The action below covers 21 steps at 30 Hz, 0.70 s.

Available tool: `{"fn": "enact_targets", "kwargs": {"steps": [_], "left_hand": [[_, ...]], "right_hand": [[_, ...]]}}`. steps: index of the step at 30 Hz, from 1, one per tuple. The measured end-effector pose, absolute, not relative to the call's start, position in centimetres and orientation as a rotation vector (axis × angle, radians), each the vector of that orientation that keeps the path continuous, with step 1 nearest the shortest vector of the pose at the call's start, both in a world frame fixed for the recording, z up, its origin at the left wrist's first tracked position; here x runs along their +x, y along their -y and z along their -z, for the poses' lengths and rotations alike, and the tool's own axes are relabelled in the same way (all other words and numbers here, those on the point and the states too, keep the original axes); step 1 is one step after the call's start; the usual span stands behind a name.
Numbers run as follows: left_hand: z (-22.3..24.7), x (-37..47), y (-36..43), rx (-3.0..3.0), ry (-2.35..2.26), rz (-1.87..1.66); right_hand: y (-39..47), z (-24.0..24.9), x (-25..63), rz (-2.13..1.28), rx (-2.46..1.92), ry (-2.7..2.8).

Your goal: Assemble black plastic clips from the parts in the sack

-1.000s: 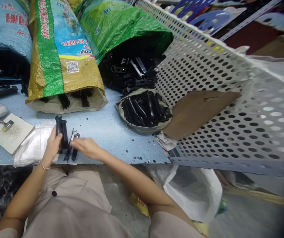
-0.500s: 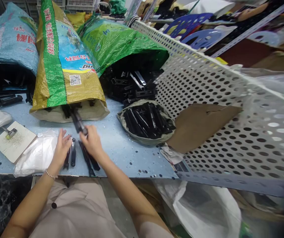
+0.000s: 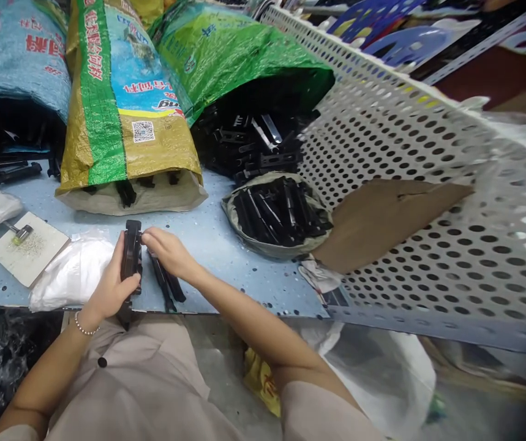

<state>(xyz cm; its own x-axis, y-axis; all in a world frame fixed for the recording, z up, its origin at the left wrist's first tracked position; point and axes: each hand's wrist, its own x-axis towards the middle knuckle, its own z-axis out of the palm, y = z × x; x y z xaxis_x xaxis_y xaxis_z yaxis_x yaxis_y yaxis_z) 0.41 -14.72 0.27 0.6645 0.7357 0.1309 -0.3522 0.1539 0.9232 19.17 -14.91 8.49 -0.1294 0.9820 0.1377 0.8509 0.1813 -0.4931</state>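
Note:
My left hand [image 3: 112, 286] is wrapped round a long black stapler-like part [image 3: 131, 248], which stands nearly upright above the table's front edge. The thumb lies across its near end. My right hand [image 3: 169, 250] is closed, its fingertips pinching the upper right side of that part; whether something small is also between them is hidden. Just below my right hand, long black pieces [image 3: 165, 285] lie on the blue table [image 3: 217, 263]. Another dark piece points down over the edge beneath my left hand, partly covered. A white plastic bundle [image 3: 72, 269] lies close to my left wrist.
Behind my hands, a gold-and-green sack [image 3: 161, 147] gapes towards me with black parts inside. A green sack [image 3: 244, 55] and a blue sack [image 3: 19, 55] also hold black parts. A cloth-lined bowl [image 3: 276, 214] of black pieces stands right, before a perforated white panel [image 3: 405, 245].
My right hand has drawn a black part from the gold sack's mouth towards me. My left hand, open before, now grips it. The view has shifted slightly.

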Motion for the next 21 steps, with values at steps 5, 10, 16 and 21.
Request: {"fn": "enact_targets", "kwargs": {"steps": [5, 10, 16, 21], "left_hand": [[0.1, 0.6, 13.2, 1.184, -0.433, -0.968], [-0.1, 0.6, 13.1, 1.060, -0.438, -0.934], [0.4, 0.9, 14.4, 1.306, -0.510, -1.022], [-0.4, 0.2, 15.2, 1.627, -0.593, -1.075]], "right_hand": [[17.9, -7.6, 17.2, -0.769, -1.709, 1.933], [21.6, -5.1, 16.0, 0.025, -1.601, 2.484], [22.2, -4.0, 16.2, -0.917, -1.686, 2.057], [22.6, -3.3, 15.2, -1.770, -1.540, 1.212]]}}
